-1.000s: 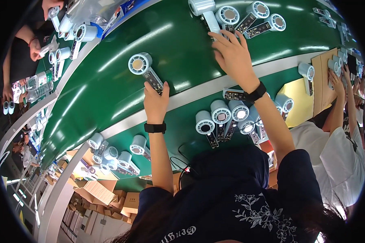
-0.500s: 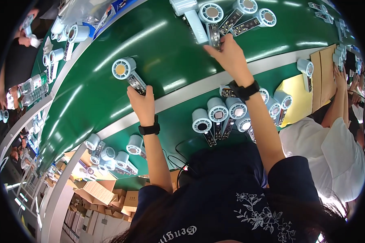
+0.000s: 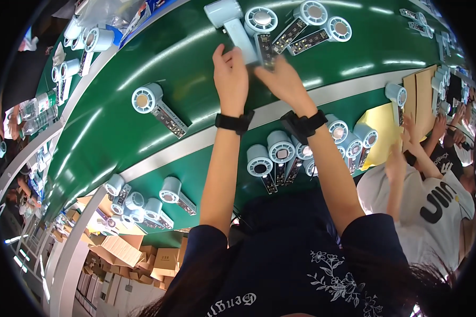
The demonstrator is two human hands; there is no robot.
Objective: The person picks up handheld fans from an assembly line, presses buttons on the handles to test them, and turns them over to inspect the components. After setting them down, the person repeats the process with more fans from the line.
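Beyond the metal rail (image 3: 349, 91), open green benchtop (image 3: 188, 63) around the lone unit (image 3: 149, 99); our half-curled left hand (image 3: 232, 83) has left it; right hand (image 3: 286, 82) blurs; we can't tell either grip.

Blue fan (image 3: 236, 31) lying beside exposed circuit board (image 3: 264, 44)

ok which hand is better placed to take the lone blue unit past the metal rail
Probably the left hand: it is nearer the lone blue unit, while the right hand sits farther across, close to an exposed circuit board.
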